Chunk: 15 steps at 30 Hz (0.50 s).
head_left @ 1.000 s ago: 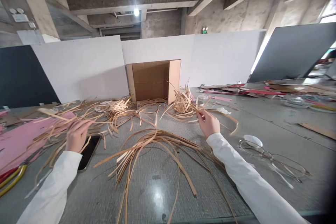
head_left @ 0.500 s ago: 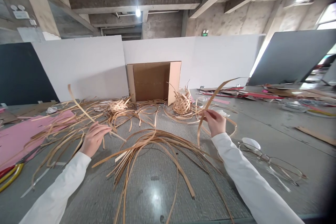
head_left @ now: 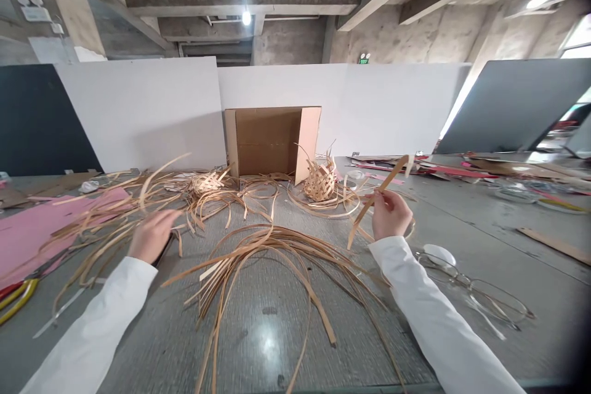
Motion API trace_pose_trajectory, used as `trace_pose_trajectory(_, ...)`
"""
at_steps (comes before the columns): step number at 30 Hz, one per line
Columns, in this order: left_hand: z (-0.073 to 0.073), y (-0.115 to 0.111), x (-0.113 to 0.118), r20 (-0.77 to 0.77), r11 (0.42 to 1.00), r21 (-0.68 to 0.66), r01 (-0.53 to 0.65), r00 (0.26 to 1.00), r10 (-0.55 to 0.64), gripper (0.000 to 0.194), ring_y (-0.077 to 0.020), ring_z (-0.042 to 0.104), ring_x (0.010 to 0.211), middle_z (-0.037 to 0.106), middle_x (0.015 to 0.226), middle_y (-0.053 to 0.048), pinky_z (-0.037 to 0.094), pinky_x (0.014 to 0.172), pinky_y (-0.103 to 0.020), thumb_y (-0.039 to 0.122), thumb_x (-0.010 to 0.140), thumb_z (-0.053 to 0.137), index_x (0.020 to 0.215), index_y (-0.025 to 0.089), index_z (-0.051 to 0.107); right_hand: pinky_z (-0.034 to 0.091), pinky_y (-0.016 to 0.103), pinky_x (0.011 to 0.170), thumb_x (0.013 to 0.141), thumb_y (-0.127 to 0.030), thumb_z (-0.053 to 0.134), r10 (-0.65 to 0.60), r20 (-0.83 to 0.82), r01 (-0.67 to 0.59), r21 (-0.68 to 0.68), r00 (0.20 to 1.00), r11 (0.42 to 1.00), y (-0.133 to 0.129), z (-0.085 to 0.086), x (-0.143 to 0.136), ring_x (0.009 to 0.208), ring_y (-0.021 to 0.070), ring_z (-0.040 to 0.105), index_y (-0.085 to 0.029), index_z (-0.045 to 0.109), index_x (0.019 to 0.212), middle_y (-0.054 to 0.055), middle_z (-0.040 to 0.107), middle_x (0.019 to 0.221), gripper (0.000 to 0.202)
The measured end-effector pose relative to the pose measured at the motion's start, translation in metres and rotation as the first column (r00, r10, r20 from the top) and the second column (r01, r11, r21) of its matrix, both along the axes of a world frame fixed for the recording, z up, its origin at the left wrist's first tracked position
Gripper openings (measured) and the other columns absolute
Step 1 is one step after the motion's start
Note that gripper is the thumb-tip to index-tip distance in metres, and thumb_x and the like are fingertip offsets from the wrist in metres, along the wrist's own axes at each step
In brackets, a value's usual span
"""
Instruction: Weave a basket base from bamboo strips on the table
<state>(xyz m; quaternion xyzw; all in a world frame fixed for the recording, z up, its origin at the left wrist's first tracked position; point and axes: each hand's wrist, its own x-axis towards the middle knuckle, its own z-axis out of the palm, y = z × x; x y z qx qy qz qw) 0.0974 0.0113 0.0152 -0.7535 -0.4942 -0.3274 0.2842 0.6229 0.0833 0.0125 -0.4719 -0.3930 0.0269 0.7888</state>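
Note:
My right hand pinches a flat brown bamboo strip between thumb and fingers, above the table. The strip slants from lower left to upper right, and its far end bends over. My left hand is closed and a little blurred, over loose strips on the left. A pale curved bamboo strip rises from it; the grip itself is hidden. Something dark shows under that hand, too unclear to name. Between both hands lies a bundle of bamboo strips, fanned out on the grey table.
A partly woven basket stands beside an open cardboard box. Another woven piece lies left of it. Eyeglasses rest at the right. Pink sheets and yellow-handled scissors lie at the left. White panels stand behind.
My left hand has moved slightly left and down, and its strip now curves up to the right. My right hand has shifted right, and the strip's upper end now folds over.

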Motion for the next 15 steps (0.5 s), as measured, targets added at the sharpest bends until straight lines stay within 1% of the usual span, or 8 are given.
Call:
trace_pose_trajectory(2, 0.007, -0.001, -0.036, 0.102, 0.975, 0.027, -0.219, 0.971, 0.216, 0.032, -0.0208, 0.056, 0.100, 0.062, 0.107, -0.005, 0.039, 0.093, -0.032, 0.017, 0.085, 0.038, 0.104, 0.021, 0.063, 0.053, 0.032, 0.058, 0.069, -0.035, 0.060, 0.016, -0.007, -0.016, -0.014, 1.000, 1.000, -0.003, 0.002, -0.005, 0.056, 0.0158, 0.061, -0.015, 0.060, 0.079, 0.003, 0.063, 0.066, 0.023)
trace_pose_trajectory(4, 0.012, -0.005, -0.071, 0.183, 0.945, 0.042, -0.323, 0.933, 0.311, 0.029, -0.0230, 0.054, 0.103, 0.061, 0.107, -0.007, 0.038, 0.093, -0.035, 0.017, 0.084, 0.040, 0.101, 0.018, 0.064, 0.052, 0.031, 0.056, 0.069, -0.035, 0.059, 0.046, -0.005, -0.046, -0.042, 0.999, 0.998, -0.006, 0.003, -0.009, 0.052, 0.0145, 0.059, -0.015, 0.061, 0.080, 0.003, 0.063, 0.067, 0.023)
trace_pose_trajectory(6, 0.013, -0.010, -0.098, 0.235, 0.917, 0.025, -0.399, 0.893, 0.383, 0.027, -0.0250, 0.055, 0.098, 0.062, 0.101, -0.008, 0.039, 0.090, -0.039, 0.016, 0.082, 0.041, 0.096, 0.016, 0.064, 0.051, 0.030, 0.055, 0.069, -0.036, 0.059, 0.066, 0.016, -0.065, -0.056, 0.998, 0.996, -0.008, 0.002, -0.011, 0.052, 0.0145, 0.059, -0.015, 0.061, 0.081, 0.003, 0.063, 0.068, 0.024)
trace_pose_trajectory(9, 0.007, -0.013, -0.124, 0.277, 0.882, -0.057, -0.468, 0.841, 0.464, 0.026, -0.0290, 0.052, 0.102, 0.059, 0.106, -0.012, 0.035, 0.092, -0.044, 0.020, 0.078, 0.048, 0.098, 0.014, 0.064, 0.051, 0.031, 0.056, 0.070, -0.037, 0.058, 0.081, 0.080, -0.075, -0.071, 0.993, 0.995, -0.008, 0.000, -0.013, 0.054, 0.0154, 0.060, -0.014, 0.061, 0.082, 0.005, 0.064, 0.070, 0.026)
trace_pose_trajectory(11, 0.001, -0.014, -0.135, 0.296, 0.863, -0.137, -0.486, 0.812, 0.504, 0.032, -0.0295, 0.048, 0.107, 0.055, 0.113, -0.012, 0.034, 0.094, -0.043, 0.020, 0.073, 0.055, 0.104, 0.015, 0.061, 0.051, 0.032, 0.057, 0.071, -0.038, 0.057, 0.082, 0.122, -0.072, -0.082, 0.989, 0.994, -0.009, -0.001, -0.014, 0.055, 0.0161, 0.060, -0.014, 0.061, 0.082, 0.006, 0.064, 0.071, 0.027)
trace_pose_trajectory(12, -0.001, -0.015, -0.141, 0.311, 0.852, -0.184, -0.491, 0.793, 0.524, 0.034, -0.0294, 0.049, 0.106, 0.056, 0.112, -0.011, 0.035, 0.092, -0.042, 0.020, 0.070, 0.058, 0.104, 0.016, 0.061, 0.051, 0.032, 0.057, 0.071, -0.038, 0.056, 0.085, 0.135, -0.073, -0.085, 0.987, 0.994, -0.009, -0.001, -0.015, 0.055, 0.0165, 0.061, -0.014, 0.061, 0.082, 0.006, 0.064, 0.071, 0.027)
trace_pose_trajectory(13, -0.003, -0.015, -0.147, 0.328, 0.837, -0.237, -0.493, 0.771, 0.546, 0.032, -0.0293, 0.051, 0.102, 0.060, 0.105, -0.009, 0.038, 0.089, -0.041, 0.021, 0.068, 0.061, 0.099, 0.017, 0.062, 0.051, 0.032, 0.057, 0.072, -0.039, 0.056, 0.088, 0.143, -0.076, -0.087, 0.986, 0.993, -0.010, -0.001, -0.016, 0.055, 0.0170, 0.061, -0.014, 0.060, 0.082, 0.006, 0.064, 0.070, 0.027)
trace_pose_trajectory(15, -0.007, -0.017, -0.158, 0.369, 0.809, -0.353, -0.471, 0.724, 0.583, 0.018, -0.0279, 0.058, 0.084, 0.064, 0.078, -0.004, 0.044, 0.077, -0.039, 0.024, 0.063, 0.067, 0.079, 0.017, 0.065, 0.051, 0.033, 0.056, 0.072, -0.040, 0.056, 0.102, 0.149, -0.090, -0.088, 0.983, 0.992, -0.012, 0.000, -0.018, 0.055, 0.0177, 0.061, -0.014, 0.060, 0.081, 0.006, 0.063, 0.068, 0.028)
